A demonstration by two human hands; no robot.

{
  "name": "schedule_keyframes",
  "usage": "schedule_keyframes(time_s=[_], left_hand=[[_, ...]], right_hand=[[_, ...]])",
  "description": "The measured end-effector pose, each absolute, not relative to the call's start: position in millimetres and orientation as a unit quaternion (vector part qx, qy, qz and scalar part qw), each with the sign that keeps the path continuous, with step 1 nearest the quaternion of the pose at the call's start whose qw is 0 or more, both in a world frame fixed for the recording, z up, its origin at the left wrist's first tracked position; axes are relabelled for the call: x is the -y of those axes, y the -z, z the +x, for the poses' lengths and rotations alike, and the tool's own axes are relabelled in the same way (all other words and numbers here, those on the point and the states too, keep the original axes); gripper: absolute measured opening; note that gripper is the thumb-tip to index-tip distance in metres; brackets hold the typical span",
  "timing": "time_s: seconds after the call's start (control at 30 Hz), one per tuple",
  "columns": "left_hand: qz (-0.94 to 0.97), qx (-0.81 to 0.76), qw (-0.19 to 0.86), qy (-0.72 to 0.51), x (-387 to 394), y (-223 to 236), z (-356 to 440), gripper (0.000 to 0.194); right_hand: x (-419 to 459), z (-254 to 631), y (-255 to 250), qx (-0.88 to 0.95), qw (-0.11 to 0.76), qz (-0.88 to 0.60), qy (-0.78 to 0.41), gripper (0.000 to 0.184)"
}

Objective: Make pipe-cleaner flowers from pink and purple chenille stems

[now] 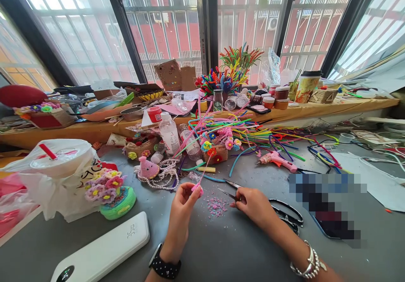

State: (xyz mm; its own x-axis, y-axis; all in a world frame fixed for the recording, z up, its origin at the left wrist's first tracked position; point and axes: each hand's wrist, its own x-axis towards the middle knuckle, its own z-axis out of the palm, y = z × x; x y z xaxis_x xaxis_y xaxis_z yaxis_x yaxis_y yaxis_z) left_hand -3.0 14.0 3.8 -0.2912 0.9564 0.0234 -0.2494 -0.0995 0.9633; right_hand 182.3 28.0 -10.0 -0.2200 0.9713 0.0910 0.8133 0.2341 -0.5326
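Observation:
My left hand [181, 208] pinches a small fuzzy pink pipe cleaner piece [197, 189], with a thin pink stem rising from it. Just to the right, my right hand [255, 206] grips a pair of scissors [233, 185] near the base of the blades. The blades are spread and point left toward the pink piece, apart from it. Behind my right wrist the black scissor handles [292, 210] stick out. Between both hands lies a pile of pink and bluish fluff clippings [215, 206] on the grey table [218, 252].
At left are a white power bank [104, 248], a green pot of fuzzy flowers [118, 204] and a bagged cup [57, 164]. Ahead lie a bead string [167, 185], bottles [170, 134], colourful pipe cleaners [253, 134] and a pink glue gun [278, 160]. A blurred phone [329, 206] is at right.

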Motion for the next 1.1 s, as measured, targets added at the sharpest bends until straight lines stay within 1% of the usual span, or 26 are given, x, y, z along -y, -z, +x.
schedule_keyframes(time_s=[0.1, 0.33, 0.63, 0.77, 0.93, 1.1], left_hand=[[0.357, -0.483, 0.473, -0.645, -14, -5, -1, 0.026], [0.352, -0.490, 0.467, -0.647, -14, -5, -1, 0.026], [0.346, -0.474, 0.482, -0.650, -12, -8, -4, 0.025], [0.303, -0.460, 0.495, -0.672, -13, -6, -4, 0.027], [0.302, -0.433, 0.519, -0.672, -10, -12, -3, 0.020], [0.289, -0.420, 0.535, -0.673, -7, -16, -4, 0.018]], right_hand=[[-30, 183, 11, 0.754, 0.186, -0.600, -0.193, 0.008], [-31, 186, 10, 0.756, 0.160, -0.598, -0.212, 0.010], [-28, 185, 9, 0.745, 0.150, -0.625, -0.177, 0.015], [-26, 182, 11, 0.747, 0.199, -0.609, -0.178, 0.016], [-27, 180, 10, 0.757, 0.293, -0.553, -0.186, 0.014], [-39, 180, -7, 0.740, 0.379, -0.523, -0.188, 0.014]])
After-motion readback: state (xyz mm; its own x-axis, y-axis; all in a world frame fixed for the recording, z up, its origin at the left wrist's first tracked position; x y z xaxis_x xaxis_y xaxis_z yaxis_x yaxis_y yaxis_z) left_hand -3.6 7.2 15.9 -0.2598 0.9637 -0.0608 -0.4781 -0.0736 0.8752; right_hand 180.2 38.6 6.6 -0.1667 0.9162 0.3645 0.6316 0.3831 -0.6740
